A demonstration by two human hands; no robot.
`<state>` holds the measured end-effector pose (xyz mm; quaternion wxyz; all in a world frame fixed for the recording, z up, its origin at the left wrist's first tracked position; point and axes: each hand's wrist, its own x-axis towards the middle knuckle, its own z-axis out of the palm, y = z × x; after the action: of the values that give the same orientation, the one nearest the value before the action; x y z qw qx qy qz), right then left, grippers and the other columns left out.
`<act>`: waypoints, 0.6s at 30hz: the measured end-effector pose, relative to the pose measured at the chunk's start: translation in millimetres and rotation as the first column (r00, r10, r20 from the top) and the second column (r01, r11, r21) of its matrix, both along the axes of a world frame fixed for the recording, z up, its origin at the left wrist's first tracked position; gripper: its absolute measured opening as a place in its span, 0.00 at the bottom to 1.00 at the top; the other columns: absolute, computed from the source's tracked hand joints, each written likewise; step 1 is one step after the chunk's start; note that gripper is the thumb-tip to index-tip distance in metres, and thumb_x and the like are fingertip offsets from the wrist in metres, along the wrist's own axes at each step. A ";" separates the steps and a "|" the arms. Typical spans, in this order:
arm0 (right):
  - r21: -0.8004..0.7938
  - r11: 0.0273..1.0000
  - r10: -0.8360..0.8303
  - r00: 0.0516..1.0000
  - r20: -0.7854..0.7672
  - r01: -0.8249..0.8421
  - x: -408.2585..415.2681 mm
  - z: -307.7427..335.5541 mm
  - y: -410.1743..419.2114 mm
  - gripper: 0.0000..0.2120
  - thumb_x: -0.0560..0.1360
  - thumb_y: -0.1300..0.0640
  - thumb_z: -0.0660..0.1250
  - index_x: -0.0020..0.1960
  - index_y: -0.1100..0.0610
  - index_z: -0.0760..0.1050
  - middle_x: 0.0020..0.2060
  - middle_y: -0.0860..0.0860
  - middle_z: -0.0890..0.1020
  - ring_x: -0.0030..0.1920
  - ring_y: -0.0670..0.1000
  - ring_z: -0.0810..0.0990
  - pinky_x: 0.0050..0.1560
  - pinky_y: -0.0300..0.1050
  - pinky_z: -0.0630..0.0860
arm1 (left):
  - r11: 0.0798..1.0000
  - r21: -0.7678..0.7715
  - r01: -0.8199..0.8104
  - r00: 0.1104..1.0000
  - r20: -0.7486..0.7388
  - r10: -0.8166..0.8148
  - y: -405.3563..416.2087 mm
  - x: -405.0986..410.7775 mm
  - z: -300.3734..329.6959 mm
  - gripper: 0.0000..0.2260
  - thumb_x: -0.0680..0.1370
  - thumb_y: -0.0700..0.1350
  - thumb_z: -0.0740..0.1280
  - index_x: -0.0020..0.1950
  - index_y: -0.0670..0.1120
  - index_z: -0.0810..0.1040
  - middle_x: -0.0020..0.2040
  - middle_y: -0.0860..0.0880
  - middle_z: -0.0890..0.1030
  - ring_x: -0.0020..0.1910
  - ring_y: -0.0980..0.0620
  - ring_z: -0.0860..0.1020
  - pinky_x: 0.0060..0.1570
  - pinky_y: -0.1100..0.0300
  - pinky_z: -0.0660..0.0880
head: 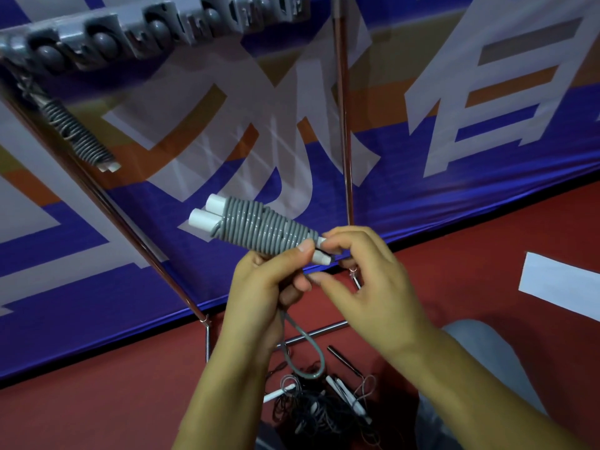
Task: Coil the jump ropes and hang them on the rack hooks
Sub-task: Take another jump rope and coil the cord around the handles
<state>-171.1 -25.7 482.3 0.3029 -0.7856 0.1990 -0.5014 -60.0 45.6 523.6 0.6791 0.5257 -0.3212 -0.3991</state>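
Observation:
A grey jump rope (259, 228) is wound tightly around its two white handles, which stick out at the upper left. My left hand (263, 287) grips the bundle near its narrow end, thumb on the coils. My right hand (363, 274) pinches the white handle tips at that end. A loose grey loop (308, 352) of the rope hangs below my left hand. Another coiled grey rope (78, 134) hangs from the left end of the grey hook rack (156, 27) at the top.
The rack stands on thin metal poles (344, 125) in front of a blue, white and orange banner. On the red floor below lies a tangled pile of dark ropes with white handles (321, 404). A white sheet (561, 284) lies at the right.

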 end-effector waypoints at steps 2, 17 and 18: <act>0.025 0.998 -0.056 0.998 0.009 0.056 -0.7 1.9 -2.7 0.11 0.70 0.52 0.69 0.50 0.54 0.76 0.45 0.43 0.77 0.46 0.37 0.76 0.47 0.26 0.71 | 1.000 0.012 0.026 1.000 0.004 -0.026 1.7 -2.0 -0.2 0.03 0.69 0.39 0.70 0.36 0.40 0.79 0.23 0.50 0.73 0.19 0.60 0.66 0.21 0.70 0.62; 0.120 0.992 -0.044 0.996 0.078 0.035 -2.7 -5.9 -1.0 0.10 0.75 0.51 0.66 0.48 0.57 0.81 0.39 0.49 0.81 0.39 0.47 0.80 0.38 0.46 0.77 | 0.959 -0.004 0.282 0.940 -0.200 -0.278 -0.6 19.9 -10.6 0.06 0.74 0.42 0.63 0.41 0.41 0.69 0.27 0.47 0.72 0.18 0.61 0.60 0.20 0.68 0.60; 0.139 0.990 -0.034 0.996 0.082 0.022 -2.9 -6.4 -0.8 0.10 0.75 0.51 0.66 0.48 0.56 0.81 0.39 0.49 0.81 0.39 0.48 0.81 0.38 0.48 0.77 | 0.957 -0.012 0.291 0.938 -0.193 -0.288 -1.1 20.2 -14.2 0.06 0.75 0.42 0.63 0.43 0.40 0.69 0.27 0.48 0.72 0.18 0.61 0.60 0.20 0.69 0.60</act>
<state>-174.0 -26.5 476.0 0.3576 -0.7381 0.2312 -0.5234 -39.8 44.5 509.4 0.6364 0.4374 -0.3246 -0.5462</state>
